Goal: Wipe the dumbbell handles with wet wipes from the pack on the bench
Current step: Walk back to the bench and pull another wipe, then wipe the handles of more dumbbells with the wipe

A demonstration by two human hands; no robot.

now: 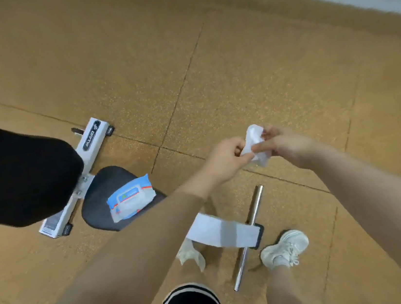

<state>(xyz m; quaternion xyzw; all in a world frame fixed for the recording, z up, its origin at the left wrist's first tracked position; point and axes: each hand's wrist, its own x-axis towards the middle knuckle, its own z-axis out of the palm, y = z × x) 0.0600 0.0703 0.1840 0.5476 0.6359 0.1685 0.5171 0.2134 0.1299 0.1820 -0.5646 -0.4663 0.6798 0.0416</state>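
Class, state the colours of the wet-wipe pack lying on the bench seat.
Blue and white pack, seen in the head view.

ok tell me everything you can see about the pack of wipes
The pack of wipes is a soft plastic pouch, blue and white with a red-edged crimped end and a white flap label on top. The flap looks closed. It lies flat on the dark padded bench seat, tilted diagonally, near the seat's front edge. Neither hand touches it.
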